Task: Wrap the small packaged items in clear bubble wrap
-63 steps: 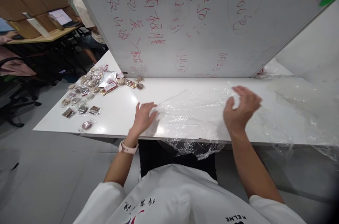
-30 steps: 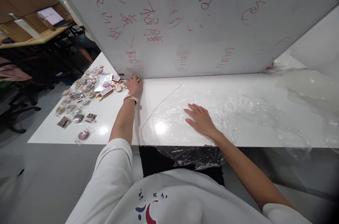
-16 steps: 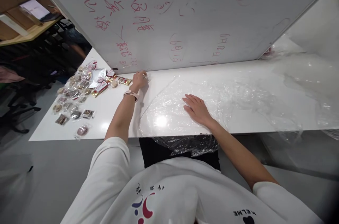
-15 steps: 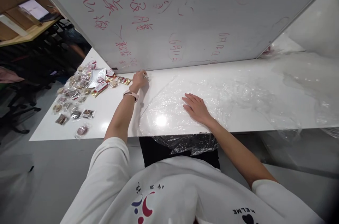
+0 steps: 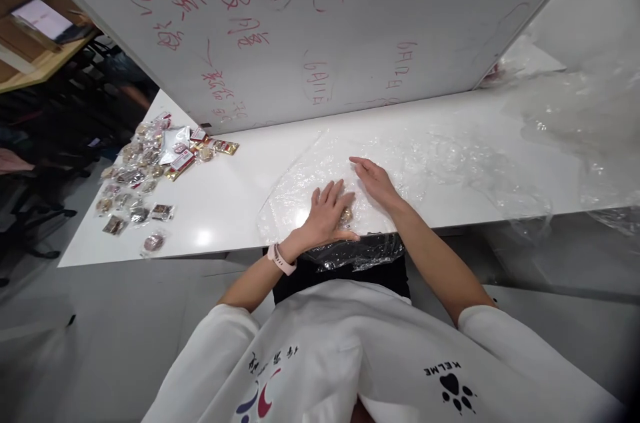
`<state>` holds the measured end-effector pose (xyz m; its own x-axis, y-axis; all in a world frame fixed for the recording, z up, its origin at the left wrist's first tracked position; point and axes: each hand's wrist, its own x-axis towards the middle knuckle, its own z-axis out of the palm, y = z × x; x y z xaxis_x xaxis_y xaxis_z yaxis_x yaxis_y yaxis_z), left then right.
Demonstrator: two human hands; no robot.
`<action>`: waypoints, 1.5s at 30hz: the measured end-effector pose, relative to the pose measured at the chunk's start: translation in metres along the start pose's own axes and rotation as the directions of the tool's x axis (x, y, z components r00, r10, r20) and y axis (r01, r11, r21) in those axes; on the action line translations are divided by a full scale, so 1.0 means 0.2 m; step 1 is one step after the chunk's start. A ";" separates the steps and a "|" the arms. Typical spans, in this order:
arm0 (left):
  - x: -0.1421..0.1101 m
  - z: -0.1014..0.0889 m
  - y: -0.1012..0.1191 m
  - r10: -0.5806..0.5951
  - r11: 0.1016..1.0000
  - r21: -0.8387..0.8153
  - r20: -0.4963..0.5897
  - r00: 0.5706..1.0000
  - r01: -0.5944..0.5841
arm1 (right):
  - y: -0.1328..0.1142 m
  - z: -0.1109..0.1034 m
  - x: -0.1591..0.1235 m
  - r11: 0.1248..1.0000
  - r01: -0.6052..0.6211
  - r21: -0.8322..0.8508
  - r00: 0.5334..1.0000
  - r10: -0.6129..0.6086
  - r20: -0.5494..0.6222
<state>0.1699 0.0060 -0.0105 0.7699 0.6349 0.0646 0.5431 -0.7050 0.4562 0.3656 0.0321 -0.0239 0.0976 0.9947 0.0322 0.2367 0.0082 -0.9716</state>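
My left hand (image 5: 327, 213) is over the clear plastic film (image 5: 295, 193), fingers spread and thumb apart. A small wrapped snack (image 5: 346, 215) with a gold-brown look lies between its thumb and fingers, partly hidden by the hand. Just to the right, my right hand (image 5: 377, 184) is above the film with its fingers stretched out, holding nothing. The film covers the middle of the white table and hangs over the front edge. A pile of wrapped snacks (image 5: 143, 159) lies at the table's left end, with a gold bar packet (image 5: 227, 147) at its right side.
A whiteboard (image 5: 280, 29) with red writing stands along the table's back edge. More bunched plastic film (image 5: 595, 136) lies at the right. A single wrapped snack (image 5: 155, 241) sits near the front left edge. A desk with a laptop (image 5: 45, 17) is at the far left.
My left hand took small wrapped snack from beside the whiteboard and brought it forward and right onto the film, where its fingers have spread. My right hand has tilted up slightly from lying flat.
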 end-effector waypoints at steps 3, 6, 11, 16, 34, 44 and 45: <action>-0.15 -0.17 0.04 -0.098 0.988 -0.133 -0.101 0.990 0.084 | -0.11 -0.13 -0.14 0.999 0.035 0.018 0.999 -0.035 -0.004; -0.46 -0.30 0.08 -0.267 0.868 -0.450 -0.067 0.961 0.210 | -0.15 -0.40 -0.47 1.000 0.006 -0.027 0.997 -0.008 -0.074; -0.95 -0.04 -0.04 -0.587 0.446 -0.590 0.375 0.717 0.673 | 0.24 -0.61 -1.00 0.845 -0.534 -0.012 0.843 0.534 0.067; -0.88 0.28 -0.08 -0.571 -0.010 -0.838 0.452 0.685 0.545 | 0.57 -0.24 -1.03 0.803 -0.576 0.153 0.815 0.548 0.190; -0.43 -0.28 0.23 -0.291 0.503 -0.858 -0.284 0.914 -0.106 | -0.13 -0.06 -0.37 0.982 0.083 0.171 0.946 -0.132 0.297; -0.27 0.00 -0.10 -0.167 0.929 -0.364 -0.249 0.954 0.068 | 0.02 -0.03 -0.35 0.831 0.405 -0.381 0.857 -0.200 0.474; -0.27 0.00 -0.12 -0.178 0.931 -0.357 -0.266 0.947 0.075 | 0.02 -0.04 -0.35 0.819 0.420 -0.392 0.854 -0.210 0.476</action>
<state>0.1149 -0.0115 -0.0248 0.5436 0.8110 0.2161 0.4435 -0.4962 0.7464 0.3672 -0.0382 -0.0290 -0.4263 0.8966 0.1198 0.6137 0.3839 -0.6900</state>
